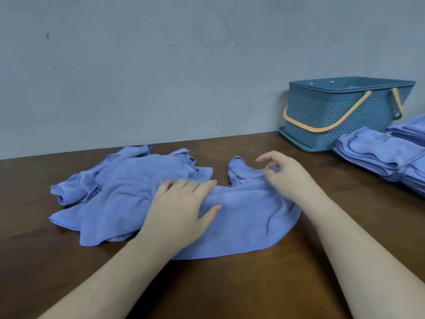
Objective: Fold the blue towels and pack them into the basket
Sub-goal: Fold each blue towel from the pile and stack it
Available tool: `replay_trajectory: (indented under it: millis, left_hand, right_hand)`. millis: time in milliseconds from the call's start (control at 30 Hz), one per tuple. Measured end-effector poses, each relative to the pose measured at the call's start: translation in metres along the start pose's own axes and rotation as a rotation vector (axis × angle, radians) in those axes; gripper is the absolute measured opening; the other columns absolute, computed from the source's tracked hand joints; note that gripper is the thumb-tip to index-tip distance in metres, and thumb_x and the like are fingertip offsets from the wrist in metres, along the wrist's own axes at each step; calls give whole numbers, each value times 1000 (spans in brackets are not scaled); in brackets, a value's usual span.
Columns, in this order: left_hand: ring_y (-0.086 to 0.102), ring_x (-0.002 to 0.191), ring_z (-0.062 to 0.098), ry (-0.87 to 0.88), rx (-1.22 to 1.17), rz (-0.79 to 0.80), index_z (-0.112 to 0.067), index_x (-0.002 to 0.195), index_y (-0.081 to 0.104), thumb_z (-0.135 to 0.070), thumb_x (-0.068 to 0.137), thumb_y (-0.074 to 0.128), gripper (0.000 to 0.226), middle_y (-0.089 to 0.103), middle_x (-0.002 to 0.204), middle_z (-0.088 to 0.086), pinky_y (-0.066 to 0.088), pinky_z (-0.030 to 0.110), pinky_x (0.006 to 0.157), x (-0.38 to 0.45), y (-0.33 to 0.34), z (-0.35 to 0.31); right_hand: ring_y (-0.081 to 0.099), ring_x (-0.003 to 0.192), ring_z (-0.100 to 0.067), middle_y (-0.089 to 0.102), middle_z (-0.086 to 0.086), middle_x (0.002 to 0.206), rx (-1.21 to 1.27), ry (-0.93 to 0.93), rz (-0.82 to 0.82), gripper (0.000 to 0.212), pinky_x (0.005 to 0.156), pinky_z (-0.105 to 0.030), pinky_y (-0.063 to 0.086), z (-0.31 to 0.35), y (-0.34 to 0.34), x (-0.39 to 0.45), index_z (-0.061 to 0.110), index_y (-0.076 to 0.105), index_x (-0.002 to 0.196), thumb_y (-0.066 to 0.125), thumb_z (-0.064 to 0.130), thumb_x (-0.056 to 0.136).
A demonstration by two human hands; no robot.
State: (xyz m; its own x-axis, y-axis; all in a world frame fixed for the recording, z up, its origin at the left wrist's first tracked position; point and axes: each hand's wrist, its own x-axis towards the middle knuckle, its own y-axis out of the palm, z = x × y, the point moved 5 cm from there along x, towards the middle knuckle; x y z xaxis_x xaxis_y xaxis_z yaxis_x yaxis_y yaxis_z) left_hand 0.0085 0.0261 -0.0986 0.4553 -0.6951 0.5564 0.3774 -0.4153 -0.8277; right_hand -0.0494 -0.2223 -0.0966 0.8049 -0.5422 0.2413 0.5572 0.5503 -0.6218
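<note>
Head view, nearest first: two bare forearms reach in from the bottom edge over a dark brown wooden bench (230,291). Spread just beyond them lies a rumpled blue microfibre towel (248,217), its near hem curving along the bench and its far corner sticking up between the hands. The left hand (181,210) lies palm down on this towel's left part, fingers nearly straight and pressing the cloth flat, thumb spread to the right; its grip is open. The right hand (287,176) sits on the towel's upper right edge, with thumb and bent fingers pinching a small fold of the cloth, so its grip is closed on the towel.

Left of the hands, touching the spread towel, is a loose heap of crumpled blue towels (119,180), still unfolded.

Farther off on the right, two stacks of folded blue towels (379,155) rest on the bench, one running out of the right edge. Behind them, against the pale grey wall (161,65), stands a blue woven-pattern plastic basket (333,111) with two tan handles folded down. What lies inside it cannot be told.
</note>
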Motion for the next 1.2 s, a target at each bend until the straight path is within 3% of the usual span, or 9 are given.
replay_trajectory:
  millis: [133, 267, 367, 467, 633, 767, 933, 1067, 1200]
  left_hand:
    - [61, 64, 18, 55, 4, 92, -34, 87, 71, -51, 86, 40, 35, 61, 70, -8, 44, 31, 51, -2, 16, -4]
    - [53, 62, 10, 99, -84, 21, -29, 68, 66, -50, 88, 44, 36, 52, 70, -10, 41, 25, 45, 0, 16, -14]
    - [56, 76, 13, 205, -155, -19, -26, 73, 67, -46, 88, 52, 29, 58, 88, -10, 47, 31, 60, -1, 10, -24]
    - [64, 93, 13, 280, -168, -1, -25, 75, 67, -48, 93, 52, 33, 68, 103, -9, 48, 30, 78, 2, 8, -31]
    - [57, 85, 10, 115, -127, 226, -35, 101, 60, -66, 91, 19, 53, 59, 90, -12, 45, 32, 61, 11, 14, -27]
    - [59, 84, 17, 67, -165, 329, -28, 102, 61, -49, 97, 41, 29, 58, 88, -6, 46, 35, 67, 20, 18, -33]
    - [57, 75, 11, -94, -213, 406, -24, 87, 64, -54, 99, 45, 38, 60, 81, -6, 47, 31, 68, 54, 14, -41]
    - [61, 81, 14, -98, -228, 370, -24, 90, 65, -42, 99, 49, 26, 67, 87, -9, 50, 33, 74, 98, 26, -39]
    - [59, 108, 11, -58, -336, 508, -32, 114, 64, -38, 96, 58, 20, 63, 120, -15, 46, 29, 92, 125, 76, -30]
  right_hand:
    - [59, 103, -17, 62, 11, 113, -115, 27, -33, 45, 87, -33, 47, -7, -3, 2, 40, 61, 116, 44, 8, 89]
    - [55, 111, -22, 60, 5, 123, -279, 87, -19, 51, 92, -39, 48, -17, -7, 4, 35, 59, 122, 44, 5, 84]
    - [48, 117, -24, 59, 4, 127, -390, 120, 14, 52, 97, -41, 45, -28, -6, 6, 35, 58, 123, 44, 4, 83]
    - [49, 118, -22, 59, 5, 125, -283, 59, 33, 54, 97, -37, 46, -32, 1, 11, 31, 61, 120, 42, -2, 82]
    - [53, 115, -20, 59, 3, 120, -208, -33, 22, 49, 99, -37, 46, -36, 4, 17, 26, 63, 117, 41, -4, 85]
    - [52, 113, -23, 63, 4, 120, -306, -136, -2, 43, 97, -41, 44, -42, -1, 22, 25, 67, 114, 44, -1, 89]
    - [48, 114, -21, 61, 10, 123, -346, -174, -130, 30, 95, -38, 39, -43, -19, 19, 35, 63, 118, 57, 26, 90]
    - [43, 125, -26, 54, 5, 132, -487, 63, -100, 51, 99, -40, 38, -58, -34, 20, 38, 53, 135, 58, 57, 87]
    - [54, 110, -21, 64, 13, 102, -257, 151, 33, 21, 89, -37, 44, -72, -29, 29, 37, 68, 93, 66, 54, 82]
